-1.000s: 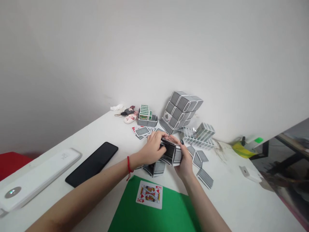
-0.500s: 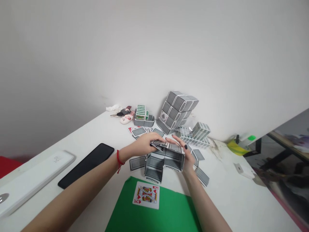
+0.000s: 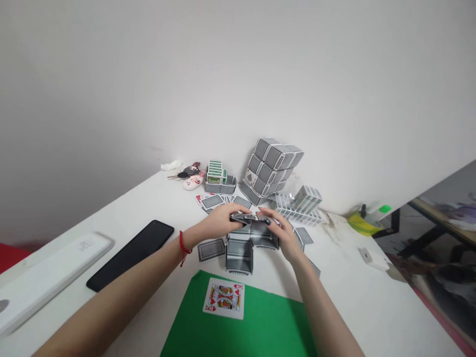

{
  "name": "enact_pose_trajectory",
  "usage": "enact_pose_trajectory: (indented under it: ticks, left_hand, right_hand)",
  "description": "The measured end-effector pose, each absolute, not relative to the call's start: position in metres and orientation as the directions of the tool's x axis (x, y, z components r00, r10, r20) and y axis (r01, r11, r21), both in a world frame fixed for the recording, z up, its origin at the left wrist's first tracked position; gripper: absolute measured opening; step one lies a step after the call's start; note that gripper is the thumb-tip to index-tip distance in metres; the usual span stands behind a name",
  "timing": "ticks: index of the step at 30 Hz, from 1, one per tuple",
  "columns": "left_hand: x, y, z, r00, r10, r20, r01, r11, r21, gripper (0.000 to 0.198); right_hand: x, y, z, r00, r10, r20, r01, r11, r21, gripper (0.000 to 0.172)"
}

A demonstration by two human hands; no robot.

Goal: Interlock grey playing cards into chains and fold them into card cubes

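Note:
A small block built of folded grey-backed playing cards (image 3: 241,248) stands on the white table (image 3: 156,208), just beyond a green mat (image 3: 260,327). My left hand (image 3: 219,223) pinches a grey-backed card (image 3: 241,217) and holds it flat on top of the block. My right hand (image 3: 284,233) is curled over the block's right upper edge, fingers pressed on it. A king of hearts (image 3: 224,297) lies face up on the mat, near me.
A tall cube of folded cards (image 3: 273,166) leans at the wall, a lower card lattice (image 3: 303,203) to its right. Loose cards (image 3: 213,201), a card tray (image 3: 219,178), keys with a charm (image 3: 189,176), a black phone (image 3: 130,255) and a white case (image 3: 44,277) lie around.
The folded block went from held between both hands to standing on the table. My left hand brought a card flat onto its top, and my right hand closed over the right edge.

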State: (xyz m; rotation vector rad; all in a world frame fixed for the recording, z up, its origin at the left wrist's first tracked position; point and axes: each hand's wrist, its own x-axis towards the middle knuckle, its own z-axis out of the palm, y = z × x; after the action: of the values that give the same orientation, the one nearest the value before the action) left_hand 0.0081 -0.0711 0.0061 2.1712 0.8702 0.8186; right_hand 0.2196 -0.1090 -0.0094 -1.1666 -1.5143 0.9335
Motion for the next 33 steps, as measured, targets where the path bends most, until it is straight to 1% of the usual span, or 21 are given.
enact_pose_trajectory:
  ticks: [2, 3, 6, 10, 14, 18, 23, 29, 33]
  left_hand:
    - [0.009, -0.072, 0.006, 0.574, 0.760, 0.303, 0.367, -0.570, 0.735, 0.034]
    - [0.009, -0.073, 0.006, 0.577, 0.756, 0.308, 0.377, -0.581, 0.721, 0.033]
    - [0.009, -0.074, 0.008, 0.601, 0.725, 0.336, 0.412, -0.641, 0.647, 0.032]
    - [0.007, -0.076, 0.011, 0.651, 0.679, 0.340, 0.431, -0.699, 0.570, 0.033]
    - [0.002, -0.076, 0.017, 0.685, 0.664, 0.300, 0.419, -0.696, 0.583, 0.034]
    - [-0.004, -0.076, 0.025, 0.714, 0.653, 0.253, 0.415, -0.685, 0.599, 0.039]
    - [-0.006, -0.078, 0.029, 0.720, 0.650, 0.243, 0.434, -0.695, 0.574, 0.036]
    - [0.000, -0.077, 0.022, 0.724, 0.634, 0.272, 0.483, -0.747, 0.456, 0.033]
    - [0.000, -0.079, 0.023, 0.726, 0.632, 0.270, 0.496, -0.754, 0.431, 0.032]
  right_hand:
    - [0.218, -0.113, -0.001, -0.055, 0.974, 0.220, 0.319, 0.226, -0.920, 0.041]
    - [0.216, -0.114, 0.001, -0.035, 0.980, 0.198, 0.339, 0.198, -0.920, 0.040]
    - [0.211, -0.117, 0.005, 0.010, 0.987, 0.160, 0.357, 0.147, -0.922, 0.039]
    - [0.206, -0.118, 0.005, 0.068, 0.986, 0.155, 0.378, 0.119, -0.918, 0.038]
    - [0.204, -0.119, 0.005, 0.090, 0.986, 0.139, 0.386, 0.094, -0.918, 0.039]
    - [0.202, -0.120, 0.008, 0.105, 0.986, 0.130, 0.410, 0.076, -0.909, 0.039]
    - [0.200, -0.122, 0.011, 0.105, 0.982, 0.157, 0.464, 0.092, -0.881, 0.037]
    - [0.200, -0.122, 0.007, 0.101, 0.984, 0.148, 0.430, 0.091, -0.898, 0.037]
    - [0.202, -0.120, 0.005, 0.089, 0.987, 0.134, 0.391, 0.089, -0.916, 0.038]
